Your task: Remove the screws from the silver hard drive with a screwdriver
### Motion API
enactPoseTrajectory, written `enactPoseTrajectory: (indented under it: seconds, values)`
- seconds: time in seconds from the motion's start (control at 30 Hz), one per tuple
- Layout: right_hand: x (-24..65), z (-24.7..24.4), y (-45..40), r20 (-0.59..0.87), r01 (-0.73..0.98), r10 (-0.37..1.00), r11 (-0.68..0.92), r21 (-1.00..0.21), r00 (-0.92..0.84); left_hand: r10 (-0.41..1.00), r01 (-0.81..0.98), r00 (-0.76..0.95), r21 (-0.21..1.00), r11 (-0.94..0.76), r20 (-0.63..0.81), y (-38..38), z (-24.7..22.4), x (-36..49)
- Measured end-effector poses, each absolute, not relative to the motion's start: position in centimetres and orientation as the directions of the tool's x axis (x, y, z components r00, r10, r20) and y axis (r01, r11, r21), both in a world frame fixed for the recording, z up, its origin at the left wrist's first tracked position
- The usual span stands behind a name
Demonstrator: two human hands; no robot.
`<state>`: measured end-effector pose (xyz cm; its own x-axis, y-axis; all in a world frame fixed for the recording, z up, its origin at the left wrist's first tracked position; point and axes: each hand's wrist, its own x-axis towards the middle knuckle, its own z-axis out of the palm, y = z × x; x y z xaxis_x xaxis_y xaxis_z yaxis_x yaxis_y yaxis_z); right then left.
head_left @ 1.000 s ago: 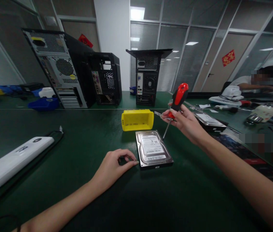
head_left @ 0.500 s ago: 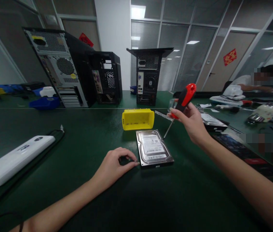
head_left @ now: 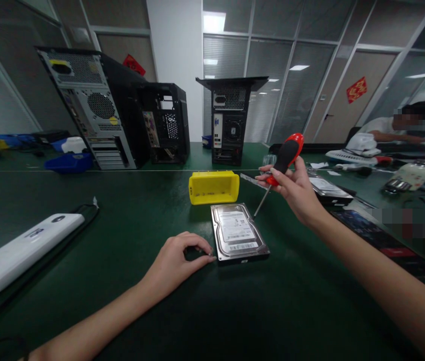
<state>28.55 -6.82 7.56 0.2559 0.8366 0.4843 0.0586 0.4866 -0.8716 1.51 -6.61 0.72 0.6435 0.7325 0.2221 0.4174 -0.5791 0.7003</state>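
A silver hard drive (head_left: 237, 228) with white labels lies flat on the green table. My right hand (head_left: 297, 193) grips a red and black screwdriver (head_left: 286, 159); its shaft slants down to the left, with the tip by the drive's far right edge. At the drive's near left corner, my left hand (head_left: 184, 258) rests on the table. Its thumb and forefinger are pinched around something tiny and shiny, too small to name. Behind the drive stands a yellow bin (head_left: 214, 188) with several small dark bits inside.
To the left lies a white power strip (head_left: 35, 250) with a black cable. Computer cases (head_left: 231, 120) stand at the back. On the right are another hard drive (head_left: 331, 189) and a dark flat panel (head_left: 381, 240). A person (head_left: 396, 125) sits farther right.
The screwdriver's handle has tipped slightly down and left as the right hand's fingers shifted on it. The left hand keeps its pinch beside the drive.
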Motion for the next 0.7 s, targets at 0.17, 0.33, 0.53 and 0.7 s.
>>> enactPoseTrajectory:
  seconds: [0.17, 0.33, 0.53, 0.7]
  values:
    - [28.39, 7.74, -6.82, 0.489, 0.059, 0.813, 0.498, -0.865, 0.316, 0.730, 0.427, 0.650, 0.694, -0.580, 0.210, -6.51, 0.80, 1.58]
    - [28.46, 8.16, -7.04, 0.519, 0.232, 0.764, 0.464, -0.855, 0.384, 0.726, 0.426, 0.653, 0.689, -0.586, 0.214, -6.42, 0.81, 1.67]
    - [28.39, 8.24, -7.01, 0.535, 0.106, 0.779, 0.532, -0.840, 0.328, 0.726, 0.436, 0.657, 0.683, -0.586, 0.203, -6.66, 0.91, 1.48]
    - [28.31, 7.89, -6.83, 0.536, 0.022, 0.783, 0.559, -0.829, 0.315, 0.727, 0.437, 0.657, 0.685, -0.583, 0.200, -6.73, 1.03, 1.56]
